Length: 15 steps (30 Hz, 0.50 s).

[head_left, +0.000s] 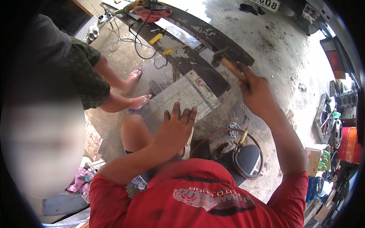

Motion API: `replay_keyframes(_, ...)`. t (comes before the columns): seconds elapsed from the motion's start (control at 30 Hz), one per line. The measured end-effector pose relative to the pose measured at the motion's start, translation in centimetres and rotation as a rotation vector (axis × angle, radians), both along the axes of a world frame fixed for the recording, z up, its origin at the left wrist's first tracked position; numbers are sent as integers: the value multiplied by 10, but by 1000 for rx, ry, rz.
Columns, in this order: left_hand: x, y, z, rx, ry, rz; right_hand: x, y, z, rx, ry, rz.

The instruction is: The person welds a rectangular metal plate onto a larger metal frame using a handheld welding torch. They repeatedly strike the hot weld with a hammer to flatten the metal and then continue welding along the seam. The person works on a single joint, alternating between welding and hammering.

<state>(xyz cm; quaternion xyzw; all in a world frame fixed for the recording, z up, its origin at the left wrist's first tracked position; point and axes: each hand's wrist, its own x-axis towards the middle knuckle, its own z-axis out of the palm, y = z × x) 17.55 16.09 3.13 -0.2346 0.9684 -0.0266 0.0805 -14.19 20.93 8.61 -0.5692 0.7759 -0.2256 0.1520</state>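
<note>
My right hand is closed around the wooden handle of a hammer, raised over the near end of a dark bench, its head up and to the left. My left hand has its fingers spread over the near edge of a flat grey metal sheet; whether the palm presses on it is hard to tell. The sheet's far edge meets the bench, and a rusty, discoloured patch shows near its far right corner. On my right thigh lies a torch with a brass-coloured body and a looped hose.
The worn dark bench carries a yellow block, a red round tool and black cables. Another person's legs and sandalled feet are close at the left. Metal parts, a cardboard box and a red drum line the right side.
</note>
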Motion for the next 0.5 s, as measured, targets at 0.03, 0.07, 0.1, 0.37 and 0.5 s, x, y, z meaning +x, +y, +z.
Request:
replay_keyframes(0.03,0,-2,6,29,44,6,-6,1,0,-67,-45,-58)
replay_keyframes(0.07,1,-4,11,59,86,11,-12,-2,1,-88,-56,-91)
replay_keyframes(0.1,1,-6,10,110,161,45,-22,-2,2,-103,-54,-139)
replay_keyframes(0.37,4,-94,118,586,650,453,-64,11,-32,-110,140,-263)
replay_keyframes(0.5,-11,-183,137,762,649,454,-36,33,-51,-168,-2,-238)
